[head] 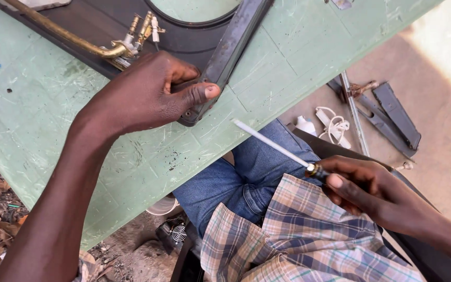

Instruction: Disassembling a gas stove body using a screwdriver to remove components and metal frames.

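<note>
our left hand [147, 94] clamps the dark frame corner [204, 99] to steady it on the green table [298, 47]; our right hand [364, 188] closes around a screwdriver [272, 143], tip toward the frame.

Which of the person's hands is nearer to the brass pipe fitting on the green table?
Left. The left hand grips the dark frame just below the brass pipe fitting; the right hand holds a screwdriver off the green table.

Pale green scratched table [298, 57], black frame [220, 62], brass-coloured pipe [63, 34], white-shafted screwdriver [272, 143], blue jeans [246, 180], plaid shirt [309, 235].
</note>
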